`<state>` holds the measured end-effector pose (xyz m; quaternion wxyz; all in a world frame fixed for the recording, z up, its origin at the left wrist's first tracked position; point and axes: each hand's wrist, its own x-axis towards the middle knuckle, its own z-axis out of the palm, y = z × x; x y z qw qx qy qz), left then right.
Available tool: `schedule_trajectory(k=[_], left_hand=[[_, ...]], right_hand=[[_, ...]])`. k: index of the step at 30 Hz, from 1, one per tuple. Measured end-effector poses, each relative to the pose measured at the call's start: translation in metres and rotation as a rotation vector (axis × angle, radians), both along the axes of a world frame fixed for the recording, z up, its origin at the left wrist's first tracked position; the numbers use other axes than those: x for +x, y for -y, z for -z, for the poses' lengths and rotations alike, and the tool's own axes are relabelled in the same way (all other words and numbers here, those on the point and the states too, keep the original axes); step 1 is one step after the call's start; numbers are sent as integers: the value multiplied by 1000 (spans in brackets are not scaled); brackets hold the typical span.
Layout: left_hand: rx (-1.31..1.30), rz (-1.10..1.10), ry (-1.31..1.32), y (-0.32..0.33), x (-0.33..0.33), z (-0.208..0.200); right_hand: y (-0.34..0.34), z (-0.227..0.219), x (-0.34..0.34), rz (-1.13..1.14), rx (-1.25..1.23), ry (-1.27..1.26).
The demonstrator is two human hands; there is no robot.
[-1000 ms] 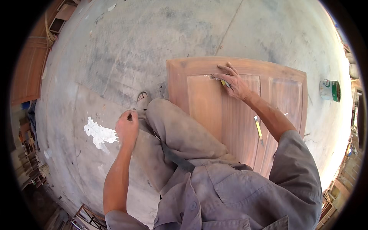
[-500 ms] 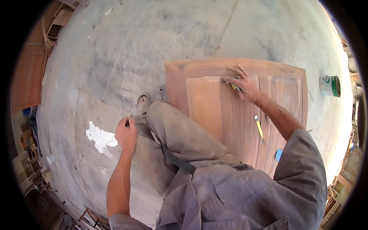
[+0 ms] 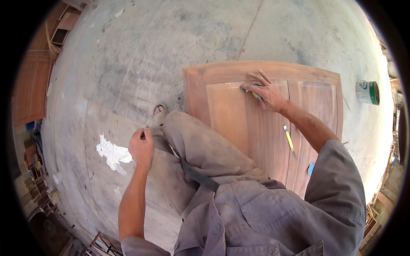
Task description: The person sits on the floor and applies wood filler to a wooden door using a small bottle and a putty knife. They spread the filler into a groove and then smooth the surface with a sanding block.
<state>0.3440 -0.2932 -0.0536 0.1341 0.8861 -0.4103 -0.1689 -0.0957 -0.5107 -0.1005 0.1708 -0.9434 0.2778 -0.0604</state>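
A brown wooden door panel (image 3: 226, 123) with a raised frame lies in front of me to the right. Over its upper part, my right hand (image 3: 270, 94) is closed around a small yellow-and-dark hand tool (image 3: 256, 96), mostly covered by the fingers. The tool's dark end meets the wood near the frame's top inner edge, beside some thin pale marks (image 3: 231, 85). A knife with a yellow handle (image 3: 289, 141) rests on the panel below that hand. By my left knee, my left hand (image 3: 141, 149) is closed with thumb and fingers together; whatever it pinches is too small to name.
A white and green paint can (image 3: 366, 92) stands on the concrete floor (image 3: 171, 38) right of the panel. White splatter (image 3: 112, 153) marks the floor beside my left hand. Something blue (image 3: 310, 169) lies near my right sleeve. Other wooden panels (image 3: 32, 85) stand at far left.
My right hand has slid slightly left and toward the panel's top-left with the tool. The left hand has hardly moved.
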Motion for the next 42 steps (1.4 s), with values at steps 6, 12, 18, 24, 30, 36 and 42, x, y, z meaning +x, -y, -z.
schedule_trajectory(k=[6,12,18,24,30,36,42], left_hand=[[-3,10,-25,4,-1,-3],[2,-40,-26,-6,8,-3],[-35,67,12,-1,4,1],[-17,-26,-25,0,3,3],[22,-57,-51,-6,11,-1],[-20,36,-32,-1,3,0],[4,21,-22,4,0,-2]], right_hand=[[-20,8,41,28,-1,54],[-13,5,-2,30,-56,-47],[-18,8,19,-10,-53,-51],[-10,17,9,19,-18,27],[-1,-10,-13,-4,27,-100],[0,1,0,13,69,45],[18,-1,9,-61,92,-15]])
